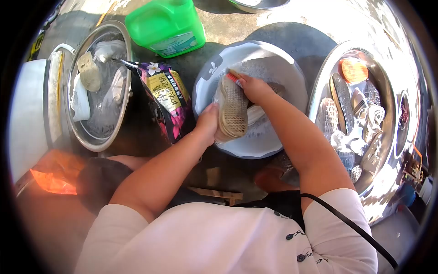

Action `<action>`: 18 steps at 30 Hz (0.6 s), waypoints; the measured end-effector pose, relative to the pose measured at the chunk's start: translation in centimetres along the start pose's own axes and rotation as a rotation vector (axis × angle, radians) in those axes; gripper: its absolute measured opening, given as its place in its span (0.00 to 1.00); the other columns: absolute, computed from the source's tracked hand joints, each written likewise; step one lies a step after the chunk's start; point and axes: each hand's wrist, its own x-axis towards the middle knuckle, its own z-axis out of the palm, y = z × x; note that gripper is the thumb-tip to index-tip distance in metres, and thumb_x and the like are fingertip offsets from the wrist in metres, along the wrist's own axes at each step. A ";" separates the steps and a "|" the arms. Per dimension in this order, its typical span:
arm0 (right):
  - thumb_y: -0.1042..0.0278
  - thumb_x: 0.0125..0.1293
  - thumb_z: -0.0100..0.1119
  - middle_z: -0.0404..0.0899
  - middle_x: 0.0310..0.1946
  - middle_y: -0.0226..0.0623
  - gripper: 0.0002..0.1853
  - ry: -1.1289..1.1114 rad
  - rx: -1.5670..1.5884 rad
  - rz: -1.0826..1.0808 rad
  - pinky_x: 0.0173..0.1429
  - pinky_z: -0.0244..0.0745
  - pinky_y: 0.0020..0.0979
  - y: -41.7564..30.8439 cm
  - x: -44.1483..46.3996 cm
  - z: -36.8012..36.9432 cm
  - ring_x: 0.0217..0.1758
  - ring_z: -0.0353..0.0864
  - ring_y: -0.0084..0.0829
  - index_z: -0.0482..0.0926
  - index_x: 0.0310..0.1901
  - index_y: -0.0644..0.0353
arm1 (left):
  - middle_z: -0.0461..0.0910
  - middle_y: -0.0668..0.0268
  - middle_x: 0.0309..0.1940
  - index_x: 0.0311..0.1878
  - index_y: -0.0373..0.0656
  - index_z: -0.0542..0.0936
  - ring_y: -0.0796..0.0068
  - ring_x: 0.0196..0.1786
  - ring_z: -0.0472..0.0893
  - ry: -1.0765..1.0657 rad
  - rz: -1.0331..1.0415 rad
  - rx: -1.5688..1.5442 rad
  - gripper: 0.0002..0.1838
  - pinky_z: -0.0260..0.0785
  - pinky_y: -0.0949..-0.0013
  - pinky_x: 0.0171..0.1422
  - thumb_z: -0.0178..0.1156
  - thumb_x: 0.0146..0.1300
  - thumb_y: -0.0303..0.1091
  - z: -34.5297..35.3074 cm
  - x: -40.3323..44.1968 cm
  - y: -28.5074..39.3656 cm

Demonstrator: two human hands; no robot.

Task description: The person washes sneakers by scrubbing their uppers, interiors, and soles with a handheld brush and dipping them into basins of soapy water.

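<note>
A shoe [233, 109] is held sole up over a white basin [269, 148] with sudsy water in it. My left hand [208, 119] is closed round the shoe's left side. In my right hand [256, 89] is a brush [235, 78] with a wooden back and red and white bristles; its bristles lie against the toe or heel end of the sole, which end I cannot tell. Another shoe [275, 88] rests in the basin, partly hidden behind my right hand.
At the left, a metal basin [93, 145] holds water and pale shoes. Beside it stand a black and pink bag [169, 98] and a green jug [166, 25]. Several shoes fill a large metal basin [316, 93] at the right. An orange bag [57, 171] is at lower left.
</note>
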 end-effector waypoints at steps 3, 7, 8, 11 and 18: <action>0.50 0.76 0.42 0.80 0.53 0.51 0.24 0.068 -0.049 0.066 0.63 0.71 0.45 0.9 -0.7 0.7 0.58 0.78 0.52 0.69 0.68 0.49 | 0.74 0.56 0.61 0.69 0.34 0.65 0.66 0.61 0.75 0.018 -0.010 -0.034 0.25 0.67 0.66 0.66 0.41 0.78 0.41 0.1 0.1 -0.1; 0.52 0.76 0.41 0.81 0.52 0.51 0.23 -0.005 0.049 -0.111 0.61 0.72 0.47 -2.1 -4.8 -1.3 0.55 0.80 0.53 0.69 0.67 0.49 | 0.74 0.56 0.61 0.70 0.35 0.65 0.67 0.61 0.75 0.031 -0.002 0.001 0.24 0.66 0.65 0.66 0.41 0.78 0.40 0.3 -0.4 -0.1; 0.52 0.76 0.41 0.81 0.51 0.52 0.23 -0.031 0.055 -0.093 0.60 0.72 0.48 -2.4 -5.3 -1.5 0.54 0.80 0.53 0.70 0.66 0.49 | 0.74 0.56 0.61 0.69 0.36 0.65 0.67 0.61 0.75 0.031 -0.019 0.001 0.24 0.66 0.65 0.66 0.41 0.78 0.40 0.5 -0.5 0.0; 0.52 0.76 0.40 0.81 0.50 0.53 0.22 -0.007 -0.113 -0.024 0.60 0.72 0.49 -0.3 -1.2 -1.0 0.54 0.80 0.54 0.71 0.65 0.51 | 0.75 0.57 0.60 0.69 0.36 0.65 0.67 0.61 0.76 0.070 -0.016 0.044 0.24 0.67 0.65 0.66 0.41 0.78 0.41 1.0 -0.6 -0.1; 0.56 0.77 0.39 0.80 0.48 0.58 0.23 0.003 0.029 -0.094 0.60 0.71 0.50 1.0 -5.8 -0.3 0.54 0.78 0.58 0.65 0.68 0.53 | 0.75 0.56 0.58 0.68 0.38 0.65 0.63 0.58 0.78 0.017 -0.032 -0.083 0.22 0.73 0.60 0.62 0.39 0.79 0.41 1.3 -0.4 0.6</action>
